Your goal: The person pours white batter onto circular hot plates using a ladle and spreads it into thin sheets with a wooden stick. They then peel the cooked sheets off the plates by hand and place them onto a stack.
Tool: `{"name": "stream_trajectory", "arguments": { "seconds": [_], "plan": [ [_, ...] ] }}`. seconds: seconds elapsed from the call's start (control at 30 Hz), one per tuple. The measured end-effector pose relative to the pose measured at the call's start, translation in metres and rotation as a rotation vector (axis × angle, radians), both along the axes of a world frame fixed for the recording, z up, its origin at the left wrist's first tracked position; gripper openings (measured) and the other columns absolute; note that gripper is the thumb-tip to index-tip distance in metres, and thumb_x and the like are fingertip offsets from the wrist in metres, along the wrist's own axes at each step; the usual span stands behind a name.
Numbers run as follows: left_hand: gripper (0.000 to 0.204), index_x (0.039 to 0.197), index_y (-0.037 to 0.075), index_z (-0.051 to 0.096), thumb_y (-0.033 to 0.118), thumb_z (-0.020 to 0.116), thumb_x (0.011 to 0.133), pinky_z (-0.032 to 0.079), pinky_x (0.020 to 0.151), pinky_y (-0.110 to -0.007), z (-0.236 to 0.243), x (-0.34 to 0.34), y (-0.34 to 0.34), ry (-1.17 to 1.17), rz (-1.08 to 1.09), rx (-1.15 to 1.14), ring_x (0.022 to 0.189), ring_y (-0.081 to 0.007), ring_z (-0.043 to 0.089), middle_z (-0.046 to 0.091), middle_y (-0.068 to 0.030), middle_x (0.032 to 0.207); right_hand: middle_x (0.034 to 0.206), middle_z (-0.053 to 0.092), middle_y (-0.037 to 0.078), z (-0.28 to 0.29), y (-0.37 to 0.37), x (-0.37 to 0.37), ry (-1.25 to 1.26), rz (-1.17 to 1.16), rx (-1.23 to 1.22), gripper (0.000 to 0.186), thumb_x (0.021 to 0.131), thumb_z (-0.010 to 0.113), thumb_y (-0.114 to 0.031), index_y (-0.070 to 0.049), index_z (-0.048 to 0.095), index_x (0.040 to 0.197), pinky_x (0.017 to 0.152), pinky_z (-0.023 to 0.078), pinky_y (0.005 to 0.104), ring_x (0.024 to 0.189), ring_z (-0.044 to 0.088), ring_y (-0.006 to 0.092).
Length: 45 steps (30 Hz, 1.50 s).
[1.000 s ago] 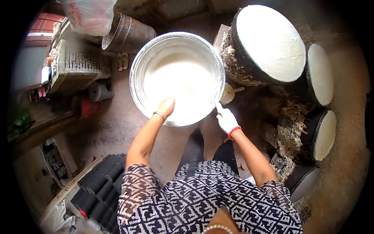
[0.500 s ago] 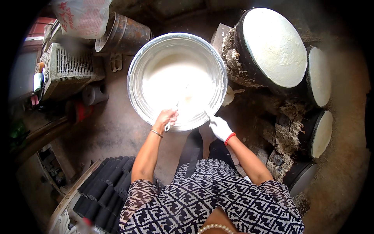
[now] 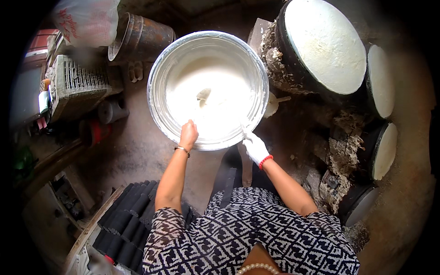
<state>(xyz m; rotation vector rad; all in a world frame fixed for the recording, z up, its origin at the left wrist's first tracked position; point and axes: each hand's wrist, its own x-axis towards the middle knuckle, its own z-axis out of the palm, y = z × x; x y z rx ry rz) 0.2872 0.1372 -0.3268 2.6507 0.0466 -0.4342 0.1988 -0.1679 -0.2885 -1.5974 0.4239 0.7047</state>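
A large round metal tub (image 3: 158, 107) stands before me with white liquid (image 3: 215, 75) in it. My bare left hand (image 3: 189, 135), a bracelet at its wrist, is closed at the tub's near left edge. It grips a ladle (image 3: 204, 95), whose metal bowl shows at the liquid's surface; glare hides most of the handle. In a white glove, my right hand (image 3: 255, 147) is closed over the near right rim of the tub. Its fingertips reach inside and are partly lost in the brightness.
On the right stand several dark drums with pale tops, the largest (image 3: 325, 46) close to the tub. A rusty bucket (image 3: 142, 39) lies at the far left near a grey slatted box (image 3: 82, 82). Black cylindrical blocks (image 3: 126, 220) are stacked at the near left.
My left hand has moved slightly left and away from me, turning so its back shows. The ladle's bowl now appears in the liquid. My right hand stays at the rim.
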Motion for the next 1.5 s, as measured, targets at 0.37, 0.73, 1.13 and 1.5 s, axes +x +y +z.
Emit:
{"name": "stream_trajectory", "arguments": {
  "seconds": [0.37, 0.73, 1.13, 1.5],
  "plan": [
    [0.016, 0.105, 0.000, 0.059, 0.013, 0.052, 0.097, 0.037, 0.038, -0.021, 0.034, -0.038, -0.065, 0.683, 0.794, -1.201, 0.050, -0.0074, 0.044, 0.057, -0.0031, 0.077, 0.071, 0.051, 0.006, -0.004, -0.036, -0.012, -0.125, 0.129, -0.048, 0.020, 0.087, 0.056, -0.006, -0.004, 0.062, 0.106, 0.063, 0.048, 0.0360, 0.065, 0.055, 0.0242],
    [0.035, 0.131, -0.001, 0.051, 0.014, 0.051, 0.100, 0.036, 0.039, -0.017, 0.408, -0.069, -0.068, -0.118, 0.224, -0.952, 0.052, -0.0031, 0.044, 0.055, -0.0005, 0.082, 0.086, 0.058, 0.015, 0.185, -0.077, 0.046, -1.456, 0.039, -0.288, 0.035, 0.075, 0.062, 0.010, -0.002, 0.064, 0.108, 0.061, 0.050, 0.0369, 0.072, 0.060, 0.0324],
    [0.023, 0.112, -0.008, 0.044, 0.013, 0.042, 0.103, 0.044, 0.055, -0.019, 0.355, -0.073, -0.184, 0.454, 0.498, -2.367, 0.062, -0.0067, 0.046, 0.047, -0.0030, 0.081, 0.103, 0.056, 0.018, 0.188, -0.085, -0.058, -0.989, 0.222, -0.576, 0.038, 0.088, 0.058, -0.008, -0.016, 0.058, 0.125, 0.068, 0.053, 0.0435, 0.080, 0.063, 0.0369],
    [0.019, 0.089, -0.001, 0.056, 0.014, 0.049, 0.099, 0.041, 0.042, -0.021, 0.274, -0.108, -0.146, 0.052, 0.648, -1.194, 0.052, -0.0081, 0.046, 0.053, -0.0036, 0.073, 0.100, 0.063, 0.015, 0.161, -0.156, -0.109, -1.160, -0.027, -0.337, 0.047, 0.080, 0.067, 0.007, -0.005, 0.053, 0.123, 0.074, 0.053, 0.0323, 0.087, 0.065, 0.0270]
  ]
}}
